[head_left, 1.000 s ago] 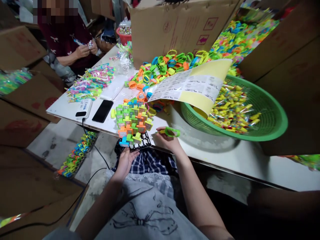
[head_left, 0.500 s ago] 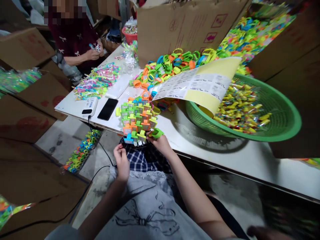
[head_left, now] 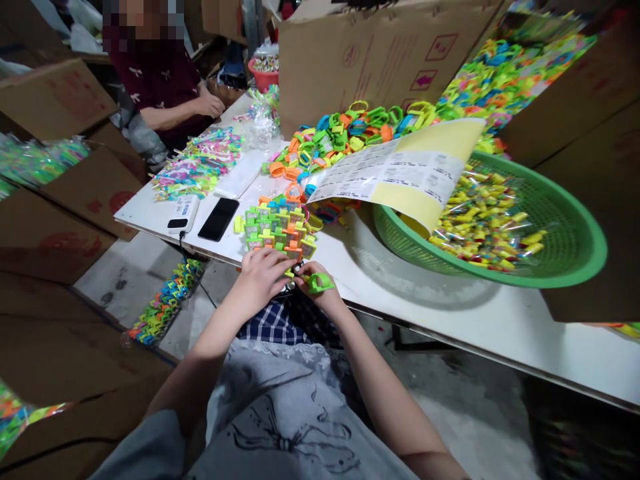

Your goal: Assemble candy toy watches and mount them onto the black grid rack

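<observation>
Close to my lap at the table edge stands a stacked block of colourful toy watches (head_left: 280,227). My left hand (head_left: 263,277) reaches over the front of this block, its fingers bent together near small white pieces; what they grip, if anything, is hidden. On the right of the block, my right hand (head_left: 320,288) is closed with a green toy watch (head_left: 321,283) in its fingers. The fingertips of both hands nearly meet. Behind the block lies a heap of loose toy watches (head_left: 345,133).
A green basket (head_left: 575,267) of yellow wrapped pieces stands right, a sticker sheet (head_left: 395,167) over its rim. A black phone (head_left: 219,219) and a white device (head_left: 183,213) lie left. Behind are a carton (head_left: 360,67) and a person (head_left: 165,80) seated across the table.
My left hand has moved up and right onto the front of the block. My right hand stays beside it with the green watch. The other person's hands have come together, the object there no longer visible.
</observation>
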Motion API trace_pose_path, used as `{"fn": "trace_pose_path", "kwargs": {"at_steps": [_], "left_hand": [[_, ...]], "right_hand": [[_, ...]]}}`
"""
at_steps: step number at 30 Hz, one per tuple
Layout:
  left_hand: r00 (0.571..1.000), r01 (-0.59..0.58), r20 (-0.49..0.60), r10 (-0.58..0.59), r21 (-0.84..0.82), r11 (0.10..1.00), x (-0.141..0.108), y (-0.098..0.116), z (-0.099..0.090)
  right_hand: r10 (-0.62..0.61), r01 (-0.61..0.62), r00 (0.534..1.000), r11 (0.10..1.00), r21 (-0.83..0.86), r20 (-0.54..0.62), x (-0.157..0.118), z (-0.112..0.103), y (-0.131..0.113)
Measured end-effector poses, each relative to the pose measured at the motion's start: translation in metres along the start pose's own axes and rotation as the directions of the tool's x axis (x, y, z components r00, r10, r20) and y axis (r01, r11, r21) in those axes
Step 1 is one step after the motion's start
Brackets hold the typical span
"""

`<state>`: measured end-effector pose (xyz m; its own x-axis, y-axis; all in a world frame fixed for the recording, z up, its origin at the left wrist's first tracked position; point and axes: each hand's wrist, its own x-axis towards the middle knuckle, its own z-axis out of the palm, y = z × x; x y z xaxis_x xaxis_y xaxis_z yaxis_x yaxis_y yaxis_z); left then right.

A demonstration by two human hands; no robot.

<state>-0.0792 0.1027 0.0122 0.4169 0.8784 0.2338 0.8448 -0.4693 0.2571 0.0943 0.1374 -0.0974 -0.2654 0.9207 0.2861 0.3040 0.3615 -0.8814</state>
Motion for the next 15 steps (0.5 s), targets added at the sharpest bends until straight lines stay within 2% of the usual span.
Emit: {"fn": "trace_pose_path", "kwargs": {"at_steps": [3, 8, 13, 15], "left_hand": [[1.000, 0.021, 0.000, -0.021, -0.001, 1.000, -0.001, 0.001, 0.005], [0.999, 0.044, -0.016, -0.045, -0.039, 0.998, -0.002, 0.003, 0.004], [0.998, 0.052, -0.029, -0.053, -0.041, 0.998, -0.002, 0.003, 0.004], [0.997, 0.059, -0.042, -0.062, -0.055, 0.997, -0.001, 0.004, 0.005]], "right_hand": [[-0.023, 0.023, 1.000, 0.999, 0.030, 0.020, 0.001, -0.002, 0.002], [0.015, -0.017, 0.999, 0.999, 0.044, 0.028, 0.005, 0.006, 0.014], [-0.122, 0.128, 0.990, 0.987, -0.095, 0.066, 0.005, 0.010, 0.018], [-0.139, 0.149, 0.987, 0.980, -0.134, 0.081, 0.006, 0.009, 0.018]]}}
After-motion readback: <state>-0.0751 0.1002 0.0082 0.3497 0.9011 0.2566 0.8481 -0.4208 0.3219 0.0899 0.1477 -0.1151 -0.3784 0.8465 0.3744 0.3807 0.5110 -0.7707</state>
